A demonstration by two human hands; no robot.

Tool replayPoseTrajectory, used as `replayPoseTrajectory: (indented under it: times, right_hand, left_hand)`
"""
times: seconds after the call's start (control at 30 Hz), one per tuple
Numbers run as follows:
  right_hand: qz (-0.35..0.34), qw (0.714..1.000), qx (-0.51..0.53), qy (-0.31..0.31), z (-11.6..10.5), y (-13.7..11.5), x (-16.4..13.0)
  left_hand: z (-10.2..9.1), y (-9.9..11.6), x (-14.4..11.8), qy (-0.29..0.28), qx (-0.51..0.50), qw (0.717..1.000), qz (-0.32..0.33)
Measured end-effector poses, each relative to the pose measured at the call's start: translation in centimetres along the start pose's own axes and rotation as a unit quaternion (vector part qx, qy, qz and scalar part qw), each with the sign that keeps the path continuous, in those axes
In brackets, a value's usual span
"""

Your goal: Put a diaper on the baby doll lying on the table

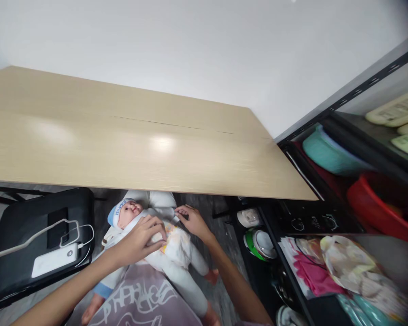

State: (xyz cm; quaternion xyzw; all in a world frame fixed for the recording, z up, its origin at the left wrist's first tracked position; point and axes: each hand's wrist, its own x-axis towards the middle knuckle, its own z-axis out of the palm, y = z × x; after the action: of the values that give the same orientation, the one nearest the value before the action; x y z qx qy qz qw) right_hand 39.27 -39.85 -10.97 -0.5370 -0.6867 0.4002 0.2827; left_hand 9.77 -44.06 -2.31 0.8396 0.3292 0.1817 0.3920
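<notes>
1. A baby doll (163, 244) lies on its back across the person's lap, below the near edge of the wooden desk (122, 136); its head, in a blue and white cap (117, 212), points toward the desk and its legs point toward the camera
2. The left hand (143, 240) rests palm down on the doll's chest and belly, fingers curled loosely over the white clothing, pressing rather than gripping anything
3. The right hand (192, 221) sits at the doll's far side, beside its waist; thumb and fingers are drawn together on the edge of the diaper (177, 242), though what exactly they pinch is too small to make out
4. A white pillow (156, 199) lies under the doll's head
5. A mauve cloth with white lettering (143, 296) covers the lap beneath the doll's legs
6. To the left, a black chair (27, 253) carries a white power bank (54, 259) with a white cable (37, 233) looped above it
7. To the right stands a black shelf rack (326, 217) holding a teal basin (326, 154), a red tub (377, 203), folded cloths (319, 271) and small bowls (261, 244)
</notes>
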Motion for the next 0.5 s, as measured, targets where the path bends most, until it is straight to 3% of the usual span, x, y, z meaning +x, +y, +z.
replayPoseTrajectory:
  times: [0.17,0.27,0.37,0.5]
  right_hand:
    - [-0.139,0.984,0.016,-0.114,-0.2,-5.3,-0.3]
    - [-0.186,0.966,-0.016,-0.179,0.3,-8.2,-0.4]
    - [-0.165,0.965,-0.054,-0.196,-0.7,-9.5,-1.3]
    - [-0.030,0.973,-0.054,-0.224,-5.3,-9.4,-5.0]
  left_hand:
    - [0.3,-0.5,-0.3,0.023,-0.021,0.999,-0.020]
    - [-0.5,-0.1,-1.2,0.033,-0.048,0.998,-0.033]
    - [-2.7,1.0,-3.0,-0.038,-0.076,0.995,-0.044]
    - [-5.2,2.4,-5.7,-0.150,-0.144,0.973,-0.101]
